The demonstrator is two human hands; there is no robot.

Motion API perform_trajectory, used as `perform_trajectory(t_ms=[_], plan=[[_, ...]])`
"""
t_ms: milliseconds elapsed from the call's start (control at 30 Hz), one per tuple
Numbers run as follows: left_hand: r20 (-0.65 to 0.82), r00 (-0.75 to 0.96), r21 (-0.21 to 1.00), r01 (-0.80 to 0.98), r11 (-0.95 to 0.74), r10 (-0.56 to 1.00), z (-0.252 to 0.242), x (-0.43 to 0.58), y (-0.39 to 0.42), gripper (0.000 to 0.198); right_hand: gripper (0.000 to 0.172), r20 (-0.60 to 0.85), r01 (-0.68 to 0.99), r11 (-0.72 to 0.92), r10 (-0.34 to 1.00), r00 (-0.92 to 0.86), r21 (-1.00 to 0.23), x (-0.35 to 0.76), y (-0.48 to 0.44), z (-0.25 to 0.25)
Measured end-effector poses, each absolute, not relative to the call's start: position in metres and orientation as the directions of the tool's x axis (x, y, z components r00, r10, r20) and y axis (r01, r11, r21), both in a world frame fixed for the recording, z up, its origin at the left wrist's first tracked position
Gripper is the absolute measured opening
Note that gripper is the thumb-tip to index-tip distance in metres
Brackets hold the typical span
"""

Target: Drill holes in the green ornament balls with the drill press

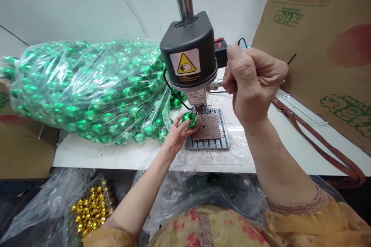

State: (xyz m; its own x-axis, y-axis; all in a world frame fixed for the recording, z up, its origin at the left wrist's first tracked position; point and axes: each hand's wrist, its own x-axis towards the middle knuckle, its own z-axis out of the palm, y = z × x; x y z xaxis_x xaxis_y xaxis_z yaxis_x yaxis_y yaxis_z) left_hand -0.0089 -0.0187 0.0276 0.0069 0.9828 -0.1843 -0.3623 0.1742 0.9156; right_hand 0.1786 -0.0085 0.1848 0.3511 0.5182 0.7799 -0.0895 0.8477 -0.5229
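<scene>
A small bench drill press (189,56) with a black head and a yellow warning label stands on a white table (95,154). My left hand (177,133) pinches a round faceted green gem (189,119) and holds it on the brown pad (209,127) of the drill's base, right beside the drill bit (201,114). My right hand (251,83) is closed in a fist around the drill's feed lever, which is mostly hidden inside the fingers.
A large clear plastic bag of green gems (87,88) lies left of the drill. A smaller bag of gold gems (91,208) sits below the table edge. A cardboard sheet (321,46) leans at the right, with a brown strap (319,148) under it. Dark drilling dust speckles the table.
</scene>
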Motion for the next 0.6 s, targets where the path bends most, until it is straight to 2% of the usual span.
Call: perform_trajectory(t_ms=[100,200,433,600], plan=[[-0.06,-0.081,0.976,-0.213,0.041,0.995,0.02,-0.005,-0.014,0.063,0.046,0.783,-0.08,0.848,0.516,0.347,-0.523,0.179,-0.008,0.184],[0.052,-0.046,0.995,-0.081,-0.056,0.998,0.011,-0.003,-0.008,0.06,0.048,0.786,-0.077,0.85,0.513,0.344,-0.521,0.18,-0.009,0.184],[0.113,0.04,0.99,0.086,-0.116,0.993,0.001,-0.001,-0.001,0.058,0.052,0.792,-0.077,0.854,0.507,0.341,-0.514,0.18,-0.009,0.185],[0.216,0.065,0.946,0.231,-0.225,0.974,-0.002,0.001,-0.001,0.054,0.048,0.787,-0.091,0.849,0.518,0.335,-0.521,0.18,-0.01,0.186]])
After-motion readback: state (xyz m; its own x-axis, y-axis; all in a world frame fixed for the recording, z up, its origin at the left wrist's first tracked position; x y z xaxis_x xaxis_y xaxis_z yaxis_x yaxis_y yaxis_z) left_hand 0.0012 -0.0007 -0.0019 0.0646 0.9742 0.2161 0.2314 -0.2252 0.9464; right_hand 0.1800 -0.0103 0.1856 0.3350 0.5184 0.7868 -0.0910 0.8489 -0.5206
